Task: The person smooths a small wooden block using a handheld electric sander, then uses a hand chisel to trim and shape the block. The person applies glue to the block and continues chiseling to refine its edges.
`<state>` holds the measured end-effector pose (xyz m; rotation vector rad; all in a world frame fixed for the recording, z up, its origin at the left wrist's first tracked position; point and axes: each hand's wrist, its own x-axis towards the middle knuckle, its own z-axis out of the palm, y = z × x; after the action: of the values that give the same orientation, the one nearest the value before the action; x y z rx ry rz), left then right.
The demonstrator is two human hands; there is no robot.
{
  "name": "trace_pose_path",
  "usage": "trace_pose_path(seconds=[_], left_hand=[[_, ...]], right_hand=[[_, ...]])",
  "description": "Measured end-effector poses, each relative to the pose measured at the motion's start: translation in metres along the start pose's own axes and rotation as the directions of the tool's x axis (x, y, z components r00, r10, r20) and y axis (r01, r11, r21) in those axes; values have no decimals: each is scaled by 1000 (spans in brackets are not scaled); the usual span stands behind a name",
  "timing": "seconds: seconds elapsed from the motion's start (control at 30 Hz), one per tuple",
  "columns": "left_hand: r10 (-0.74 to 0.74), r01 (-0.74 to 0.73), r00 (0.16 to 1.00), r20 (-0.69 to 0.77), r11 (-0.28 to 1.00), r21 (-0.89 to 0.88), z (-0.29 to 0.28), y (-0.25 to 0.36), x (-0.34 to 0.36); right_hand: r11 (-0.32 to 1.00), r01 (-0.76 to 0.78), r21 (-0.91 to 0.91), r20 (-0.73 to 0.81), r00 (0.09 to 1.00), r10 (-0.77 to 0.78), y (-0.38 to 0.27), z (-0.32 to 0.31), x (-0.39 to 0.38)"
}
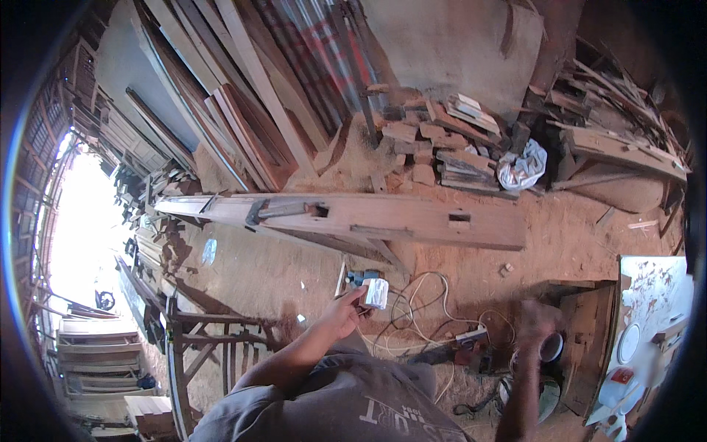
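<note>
My left hand (341, 317) is closed around a small whitish, silvery block-like packet (376, 293); its exact kind is unclear. Off to the right, my right hand (540, 322) is smeared by motion, so its fingers do not show clearly. It is nearest to a round open can (551, 347) beside a wooden box (591, 335). In front of me lies a long timber beam (427, 217) with rectangular holes cut through it. A hammer-like tool (283, 211) with a dark head and wooden handle rests on the beam.
Coiled cables (412, 313) and a power strip (471, 335) lie on the floor between my hands. A white-topped table (648, 295) stands at right. Boards (243, 96) lean at the back, beside stacked wood blocks (442, 140) and a white sack (523, 166). A wooden frame (213, 339) stands at left.
</note>
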<state>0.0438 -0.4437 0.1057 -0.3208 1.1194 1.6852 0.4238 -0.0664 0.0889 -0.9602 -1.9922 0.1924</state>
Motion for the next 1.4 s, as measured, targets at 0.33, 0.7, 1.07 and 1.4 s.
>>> trace_pose_path(seconds=[0.33,0.7,1.07,1.4], left_hand=[[82,-47,991,104,951,-304,-206,174,-20],[504,-504,864,-13,863,-27,-280,390,-40],[303,-702,711,635,370,609,-128,413,96],[-15,-735,678,735,-35,678,-62,367,186]], right_hand=[[832,288,474,418,758,-500,-523,326,25],[849,501,165,789,450,-419,-644,393,-31],[933,-323,-157,896,350,272,-575,216,-113],[664,-621,-417,599,362,714,-562,142,-203]])
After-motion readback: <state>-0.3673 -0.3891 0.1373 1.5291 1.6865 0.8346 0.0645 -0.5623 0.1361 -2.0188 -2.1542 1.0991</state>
